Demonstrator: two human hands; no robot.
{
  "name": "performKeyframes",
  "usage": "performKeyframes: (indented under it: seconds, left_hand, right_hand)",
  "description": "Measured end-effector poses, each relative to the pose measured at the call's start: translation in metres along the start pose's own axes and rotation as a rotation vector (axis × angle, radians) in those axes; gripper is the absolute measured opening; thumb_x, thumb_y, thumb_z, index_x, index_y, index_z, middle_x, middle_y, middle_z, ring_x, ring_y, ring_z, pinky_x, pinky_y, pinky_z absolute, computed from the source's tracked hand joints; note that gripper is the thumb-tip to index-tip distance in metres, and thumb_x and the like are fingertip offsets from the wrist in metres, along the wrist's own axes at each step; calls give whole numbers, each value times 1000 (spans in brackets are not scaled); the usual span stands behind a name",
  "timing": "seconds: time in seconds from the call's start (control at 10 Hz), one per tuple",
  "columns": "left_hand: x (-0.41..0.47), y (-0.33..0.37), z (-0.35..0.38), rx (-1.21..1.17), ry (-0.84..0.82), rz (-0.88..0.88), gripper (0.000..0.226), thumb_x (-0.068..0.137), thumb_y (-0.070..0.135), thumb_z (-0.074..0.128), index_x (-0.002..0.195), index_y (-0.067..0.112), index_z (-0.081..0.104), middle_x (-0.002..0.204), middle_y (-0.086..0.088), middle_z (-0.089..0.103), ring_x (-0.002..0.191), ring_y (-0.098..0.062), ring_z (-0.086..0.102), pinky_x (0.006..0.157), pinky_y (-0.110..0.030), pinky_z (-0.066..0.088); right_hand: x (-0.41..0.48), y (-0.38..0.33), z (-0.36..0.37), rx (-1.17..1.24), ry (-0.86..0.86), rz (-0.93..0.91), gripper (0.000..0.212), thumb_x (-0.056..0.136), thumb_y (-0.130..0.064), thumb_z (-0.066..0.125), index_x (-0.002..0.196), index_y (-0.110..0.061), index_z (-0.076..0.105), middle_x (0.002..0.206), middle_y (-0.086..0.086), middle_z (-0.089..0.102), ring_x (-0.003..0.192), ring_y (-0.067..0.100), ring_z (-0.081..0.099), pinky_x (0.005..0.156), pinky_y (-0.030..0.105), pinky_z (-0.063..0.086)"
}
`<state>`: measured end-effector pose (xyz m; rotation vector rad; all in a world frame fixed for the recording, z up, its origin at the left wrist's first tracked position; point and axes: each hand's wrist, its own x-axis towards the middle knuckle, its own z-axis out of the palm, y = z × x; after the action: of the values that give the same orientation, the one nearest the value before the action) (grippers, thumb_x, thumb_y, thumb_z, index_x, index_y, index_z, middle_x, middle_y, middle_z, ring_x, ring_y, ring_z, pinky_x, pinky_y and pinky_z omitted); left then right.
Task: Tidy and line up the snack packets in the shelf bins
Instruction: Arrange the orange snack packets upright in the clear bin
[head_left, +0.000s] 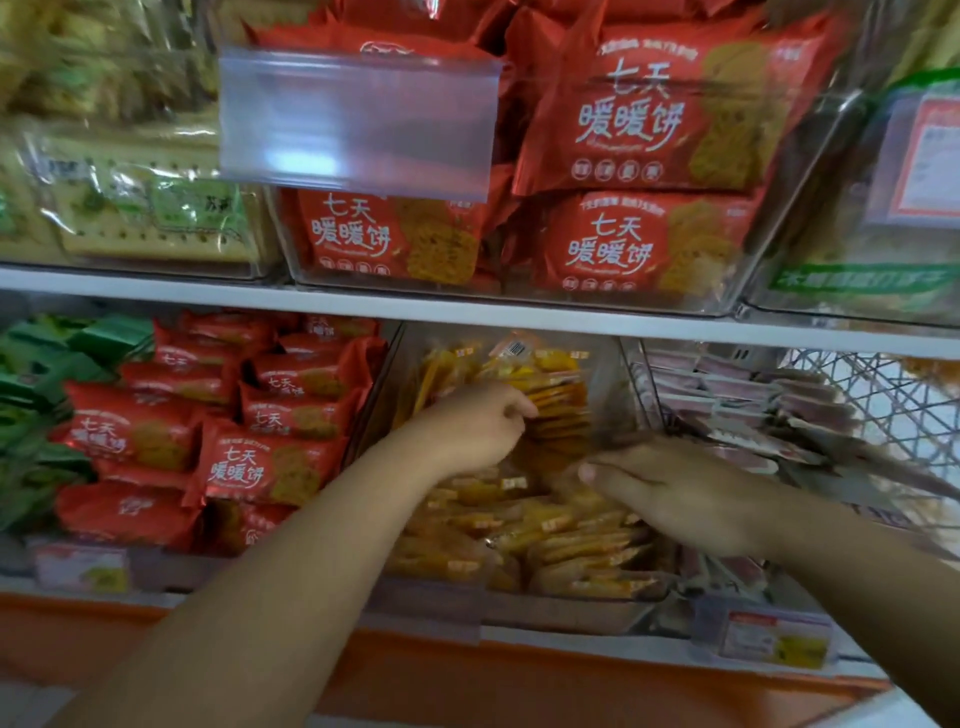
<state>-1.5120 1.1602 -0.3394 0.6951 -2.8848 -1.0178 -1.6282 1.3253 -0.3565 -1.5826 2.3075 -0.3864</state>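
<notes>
A person's two hands work inside the clear bin on the lower shelf, where the yellow snack packets lie. Some stand on edge at the 12 o'clock end, and the rest are heaped loose toward 6 o'clock. The left hand has its fingers curled against the standing row; motion blur hides whether it pinches a packet. The right hand, at 4 o'clock in the bin, lies released, with its fingers nearly straight across the loose packets.

The step appears to be squaring the standing row. It would go best with the left hand bracing that row upright. The right hand could then sweep the slumped packets up against it, faces turned one way and edges level with the bin front.

The thin wrappers probably slide and fan out easily, so light, even pressure suits. Neighbouring red packets at 9 o'clock and the wire basket at 3 o'clock should stay undisturbed.
</notes>
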Motion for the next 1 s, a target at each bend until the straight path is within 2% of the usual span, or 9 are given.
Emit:
performKeyframes:
  seconds: [0.1, 0.2, 0.3, 0.4, 0.5, 0.6, 0.8, 0.9, 1.0]
  left_hand:
    - [33, 9, 6, 144, -272, -85, 37, 100, 15, 38, 134, 19, 51, 142, -2, 47, 125, -20, 47, 99, -26, 37]
    - [42, 16, 9, 248, -380, -113, 42, 99, 15, 39, 141, 21, 44, 147, -2, 39, 131, -22, 39, 102, -28, 34]
    - [48, 10, 10, 154, -381, -147, 45, 98, 13, 41, 141, 25, 42, 150, -2, 33, 135, -21, 33, 106, -29, 32]
    - [48, 4, 12, 197, -390, -121, 58, 92, 20, 56, 144, 34, 33, 147, -2, 36, 128, -22, 41, 93, -26, 39]
    - [51, 0, 13, 247, -495, -55, 81, 88, 24, 66, 150, 36, 16, 151, 1, 31, 130, -21, 40, 88, -22, 39]
    - [54, -3, 10, 246, -537, -34, 87, 87, 29, 68, 151, 35, 10, 154, 5, 25, 134, -17, 34, 88, -18, 35]
    - [55, -11, 20, 33, -465, -21, 87, 81, 25, 72, 149, 36, 19, 155, 6, 23, 139, -16, 27, 108, -27, 30]
    - [53, -17, 28, -217, -364, -5, 76, 82, 12, 69, 145, 31, 33, 152, 1, 30, 138, -15, 29, 107, -24, 31]
    - [54, -17, 30, -508, -281, -40, 68, 84, 3, 66, 142, 27, 40, 148, -6, 31, 128, -15, 40, 101, -29, 45]
  right_hand:
    - [-7, -1, 3, -12, 49, -73, 41, 96, -50, 32, 91, -22, 61, 77, -9, 59, 76, 12, 56, 71, 27, 42]
    - [-12, -6, -4, -88, 30, -162, 54, 94, -55, 19, 108, -27, 63, 92, -8, 56, 86, 10, 53, 78, 31, 42]
    - [-14, -7, -8, -96, 18, -205, 67, 88, -58, 11, 116, -26, 63, 94, -8, 52, 86, 6, 51, 80, 31, 41]
    - [-15, -8, -8, -90, 26, -210, 71, 86, -60, 10, 113, -22, 64, 90, -11, 50, 83, 5, 50, 77, 28, 41]
    - [-15, -7, -7, -83, 40, -220, 68, 87, -57, 14, 111, -20, 65, 86, -14, 48, 81, 3, 49, 73, 24, 39]
    - [-16, -6, -6, -73, 52, -233, 71, 87, -59, 13, 109, -16, 65, 85, -11, 50, 78, 5, 49, 69, 24, 39]
    - [-18, -4, -6, -61, 64, -260, 60, 91, -55, 18, 112, -24, 64, 90, -4, 57, 83, 7, 52, 74, 30, 42]
    - [-19, -5, -6, -58, 64, -265, 57, 92, -54, 20, 115, -26, 64, 88, -4, 57, 81, 7, 51, 73, 31, 42]
    - [-19, -6, -7, -42, 73, -262, 52, 92, -52, 24, 122, -31, 61, 93, -8, 59, 84, 4, 50, 74, 24, 41]
